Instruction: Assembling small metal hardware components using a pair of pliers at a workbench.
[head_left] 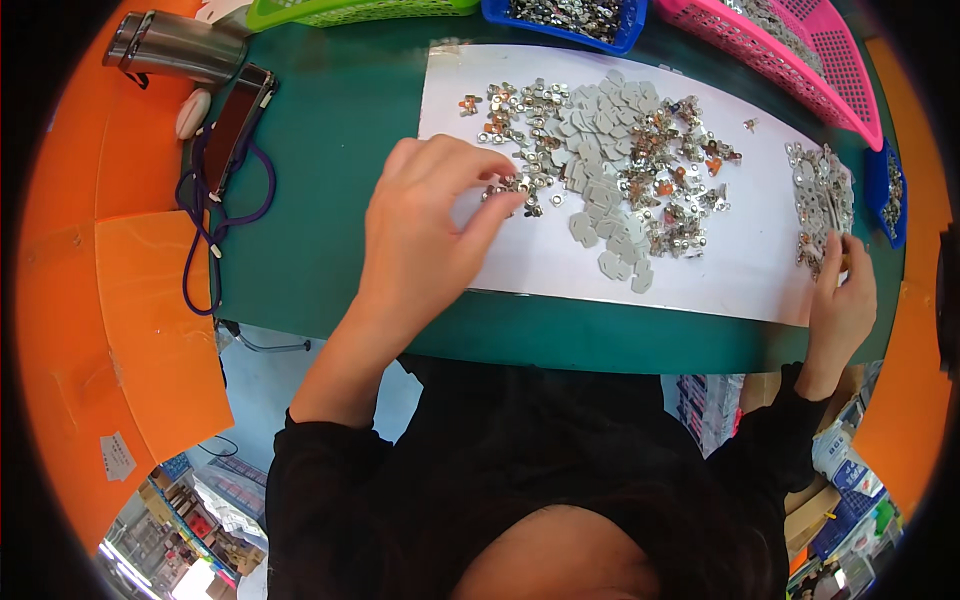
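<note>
A white sheet (740, 270) lies on the green table top (330, 150). On it sits a heap of small shiny metal parts (660, 190) mixed with flat grey pieces (600, 190). My left hand (425, 225) rests on the sheet's left part, fingertips pinching at a few metal parts (520, 185). My right hand (842, 295) is at the sheet's right edge, fingers closed on small metal parts taken from a second pile (822, 195).
At the far edge stand a green basket (330, 10), a blue tray of metal parts (570, 15) and a pink basket (800, 60). A small blue bin (888, 190) sits right. A steel flask (175, 45), a phone (238, 120) with purple cord lie left. Orange panels flank the table.
</note>
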